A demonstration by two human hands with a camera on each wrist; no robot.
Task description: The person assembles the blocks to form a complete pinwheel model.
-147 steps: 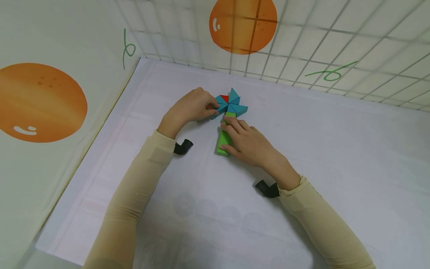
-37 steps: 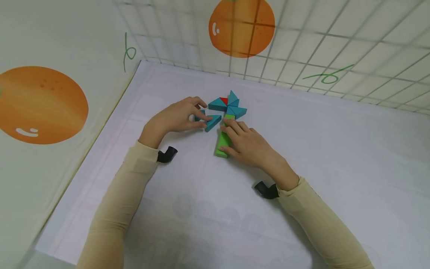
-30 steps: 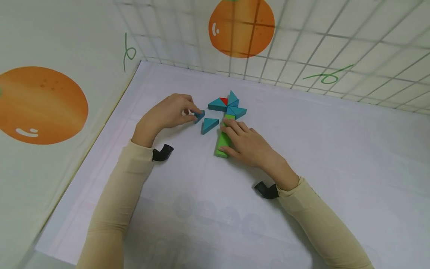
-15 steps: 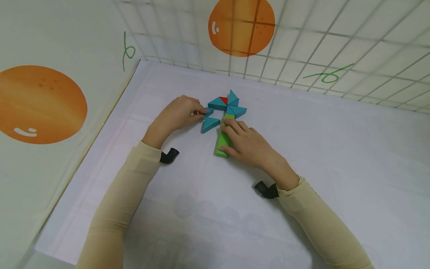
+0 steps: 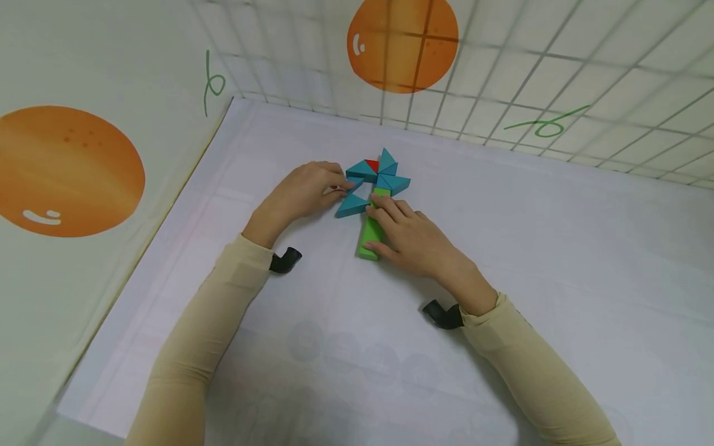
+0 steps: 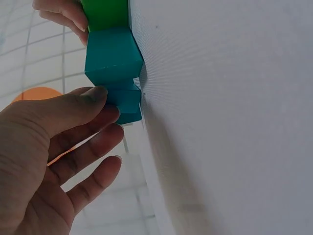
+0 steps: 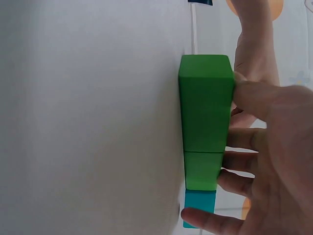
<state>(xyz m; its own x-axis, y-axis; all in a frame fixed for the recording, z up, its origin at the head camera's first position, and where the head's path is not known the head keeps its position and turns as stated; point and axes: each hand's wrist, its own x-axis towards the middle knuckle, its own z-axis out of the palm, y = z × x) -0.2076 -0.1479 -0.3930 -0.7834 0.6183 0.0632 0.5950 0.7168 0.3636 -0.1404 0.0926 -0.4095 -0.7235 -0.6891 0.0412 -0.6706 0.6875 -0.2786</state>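
Observation:
My left hand pinches a small blue triangular block between thumb and index finger, the other fingers held loosely off it in the left wrist view. Just nearer to me lies a larger blue triangular block, its tip right at the row of green blocks. Beyond these, more blue triangular blocks and a red triangular block fan out in a pinwheel shape. On top of the green row rests my right hand, thumb at the near end and extended fingers along its top edge in the right wrist view.
A white-covered table lies under the blocks. At the back stands a gridded wall panel with a printed orange, and a pale panel is on the left. Black curved pieces poke from both sleeve cuffs.
Two blue triangular blocks came away from the pinwheel to the left. My left hand regripped the smaller one and slid it back rightward; the larger one turned slightly. My right hand stayed put.

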